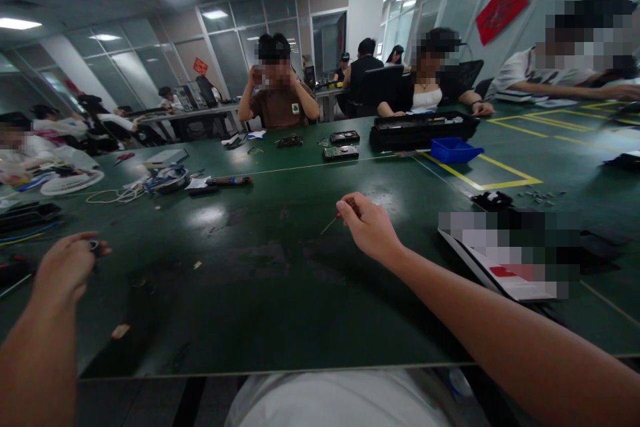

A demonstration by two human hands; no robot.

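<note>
My right hand [369,223] is closed around a thin screwdriver [329,225] over the middle of the green table. Its slim metal shaft points down to the left, with a bit of red where it meets my fingers. A brownish piece shows above my thumb; whether it belongs to the handle I cannot tell. At the left, my left hand [67,267] pinches a small dark round part [95,247] with a ring-like face. Most of that part is hidden by my fingers. Beside this hand, at the left edge, lies a dark tool with a metal shaft [15,285].
The green table [260,320] carries a blue tray [454,150], a long black casing [425,130], hard drives [341,153] and cables [120,195]. A blurred white-and-dark object [495,260] lies right of my forearm. Scraps [121,331] dot the near left. Several people sit around.
</note>
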